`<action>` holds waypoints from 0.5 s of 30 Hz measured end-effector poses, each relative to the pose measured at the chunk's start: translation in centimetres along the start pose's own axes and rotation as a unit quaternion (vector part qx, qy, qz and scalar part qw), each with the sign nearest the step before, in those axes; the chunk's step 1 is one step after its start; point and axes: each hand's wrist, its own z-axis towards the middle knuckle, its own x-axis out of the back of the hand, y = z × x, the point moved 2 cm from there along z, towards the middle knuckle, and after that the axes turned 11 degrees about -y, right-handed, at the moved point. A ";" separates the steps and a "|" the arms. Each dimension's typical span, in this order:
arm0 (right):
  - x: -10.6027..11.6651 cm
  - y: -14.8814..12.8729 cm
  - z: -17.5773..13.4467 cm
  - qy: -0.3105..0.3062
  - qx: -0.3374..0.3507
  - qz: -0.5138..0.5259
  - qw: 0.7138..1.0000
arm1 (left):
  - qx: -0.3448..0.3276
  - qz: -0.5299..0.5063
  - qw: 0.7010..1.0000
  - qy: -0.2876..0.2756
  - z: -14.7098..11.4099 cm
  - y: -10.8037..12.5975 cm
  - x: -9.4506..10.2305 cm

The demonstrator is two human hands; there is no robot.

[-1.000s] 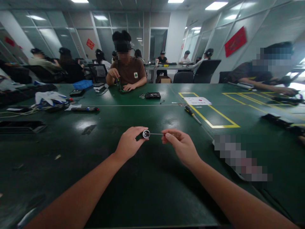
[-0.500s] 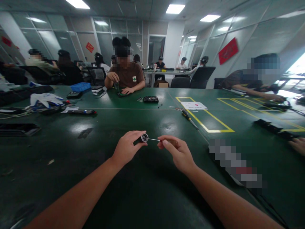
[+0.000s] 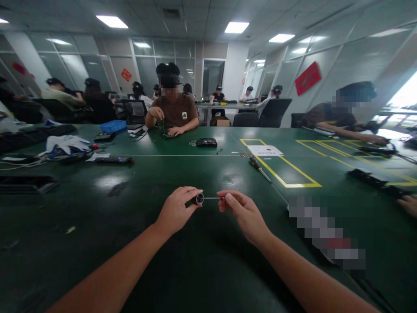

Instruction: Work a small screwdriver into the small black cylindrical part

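Note:
My left hand (image 3: 177, 208) is closed around a small dark cylinder (image 3: 199, 198) with a silvery ring at its open end, which faces right. Fingers and thumb pinch it from above and below. In my right hand (image 3: 243, 211) is a thin screwdriver (image 3: 213, 198); a bit of its red handle shows between thumb and fingers. The slim metal shaft points left, with its tip at the cylinder's open end. How deep the tip sits inside I cannot tell. Both hands are held over the green table (image 3: 192, 269), close together.
A yellow-and-black screwdriver (image 3: 259, 168) lies beyond my right hand, near a paper sheet (image 3: 265, 150). White gloves (image 3: 67, 144), a blue bin (image 3: 113, 126) and a black device (image 3: 206, 142) lie farther back. A co-worker (image 3: 174, 108) sits opposite; a blurred-out object (image 3: 325, 232) lies at right.
The camera view has tilted up slightly, so everything sits lower. The screwdriver shaft is now more level, and the cylinder's open end has turned a little more to the right.

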 end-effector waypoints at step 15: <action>0.2 0.0 0.5 0.076 0.009 0.132 0.988 | -0.010 0.001 0.999 0.039 -0.1 0.3 0.5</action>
